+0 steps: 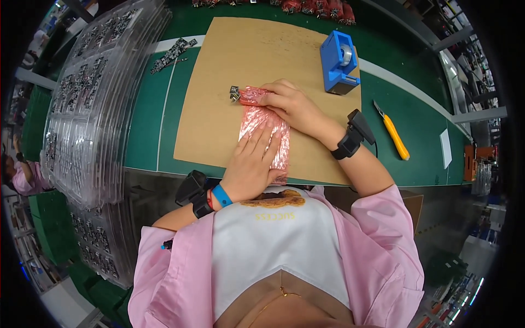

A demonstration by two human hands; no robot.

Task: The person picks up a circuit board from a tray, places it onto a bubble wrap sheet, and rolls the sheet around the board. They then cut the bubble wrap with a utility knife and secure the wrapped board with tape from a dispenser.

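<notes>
A strip of pink, shiny plastic wrap (281, 143) lies lengthwise on a brown cardboard sheet (210, 128). Its far end is rolled into a bundle, and small black-and-silver electronic parts (234, 94) stick out at the bundle's left end. My right hand (298, 106) curls over that rolled end, thumb toward me, gripping it. Nearer to me, my left hand (246, 167) rests flat on the strip with fingers stretched out, holding nothing. How many parts sit inside the roll is hidden by the wrap and my fingers.
A blue tape dispenser (339, 63) stands at the cardboard's far right corner. Right of it lies a yellow-handled cutter (395, 136). Loose electronic parts (174, 56) lie at far left, beside tall stacked clear trays (90, 120). Red-wrapped bundles (322, 9) line the back.
</notes>
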